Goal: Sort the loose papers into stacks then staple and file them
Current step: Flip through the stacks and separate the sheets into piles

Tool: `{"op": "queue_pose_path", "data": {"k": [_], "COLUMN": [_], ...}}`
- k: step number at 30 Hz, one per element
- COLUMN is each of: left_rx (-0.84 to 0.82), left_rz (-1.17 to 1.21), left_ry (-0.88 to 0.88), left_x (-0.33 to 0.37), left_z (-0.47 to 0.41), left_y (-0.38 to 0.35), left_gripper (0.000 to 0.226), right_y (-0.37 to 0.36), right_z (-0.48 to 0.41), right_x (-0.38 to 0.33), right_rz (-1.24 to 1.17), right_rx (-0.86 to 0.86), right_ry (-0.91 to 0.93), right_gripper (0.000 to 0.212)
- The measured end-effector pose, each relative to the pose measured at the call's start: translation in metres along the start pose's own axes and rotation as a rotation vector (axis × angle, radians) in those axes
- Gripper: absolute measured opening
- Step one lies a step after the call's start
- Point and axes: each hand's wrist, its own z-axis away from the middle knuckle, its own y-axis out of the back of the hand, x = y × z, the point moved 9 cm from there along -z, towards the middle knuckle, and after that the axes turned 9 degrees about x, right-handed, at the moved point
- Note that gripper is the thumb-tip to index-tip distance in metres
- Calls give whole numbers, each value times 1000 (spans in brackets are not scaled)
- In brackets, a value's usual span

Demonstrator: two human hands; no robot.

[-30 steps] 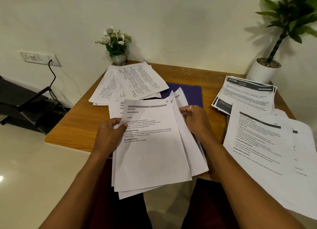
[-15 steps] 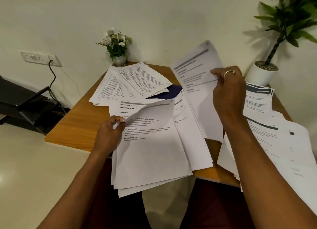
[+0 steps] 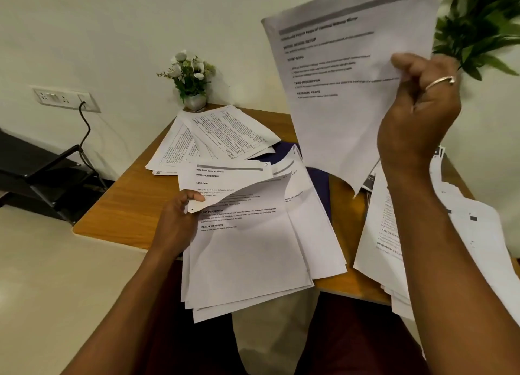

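Right grip (image 3: 419, 113): pinching the right edge of a single sheet (image 3: 346, 93) between thumb and curled fingers, holding it high over the far right of the surface (image 3: 123, 206).
Single sheet: hanging in the air with its printed side facing the person, its lower corner dangling above the blue folder (image 3: 320, 189).
Left grip (image 3: 177, 222): holding the near bundle (image 3: 247, 256) by its left edge, the thumb pressing on the upcurling corner of the top page.
Near bundle: lying fanned out, its far part resting on the surface and its near part hanging over the near edge above the person's lap.
Right pile (image 3: 484, 248): lying on the right of the surface, partly hiding behind the right forearm and sticking out past the near edge.
Far pile (image 3: 225, 132): sheets with printed tables lying spread at the far left, just in front of a small flower pot (image 3: 194, 101).
Blue folder: lying between the piles, mostly covered by paper.
Surroundings: a leafy plant (image 3: 484, 23) standing at the far right; a wall socket (image 3: 62, 99) carrying a black cable on the left.
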Motion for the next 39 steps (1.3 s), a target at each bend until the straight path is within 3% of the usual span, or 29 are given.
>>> {"op": "queue_pose_path", "data": {"k": [3,8,15,21,26,30,33,36,37,39], "left_rx": [-68,-140,-162,-72,17,71,86,77,77,81], "left_rz": [-31,13,124,118,1,-65,-89,-93,-97,-108], "left_ry": [-60,-109,-128,-42,37,71,77,79,78,89], "left_x": [-2,6,7,1,-9,-14,-16,-19,-19,-19], "left_z": [-1,4,4,-1,-5,-6,-6,-9,-9,-8], "left_y": [0,-3,-5,0,6,9,11,12,11,10], "left_gripper": [35,37,32,16,20,21,23,25,25,25], "right_y": [-2,-31,-86,-111,-103,-93,-88,-83,-81,-80], "right_z": [-1,31,126,201,251,268,279,284,281,279], "right_x": [15,78,107,98,72,59,59,56,53,51], "right_rz": [-95,-172,-183,-190,-197,-202,-201,-113,-97,-94], "right_rx": [62,-37,-386,-704,-811,-866,-933,-1059,-1079,-1078], "right_ry": [-91,-563,-770,-909,-1275,-1340,-1414,-1290,-1221,-1106], "right_gripper": [19,26,28,27,22,14,44,79,72,29]}}
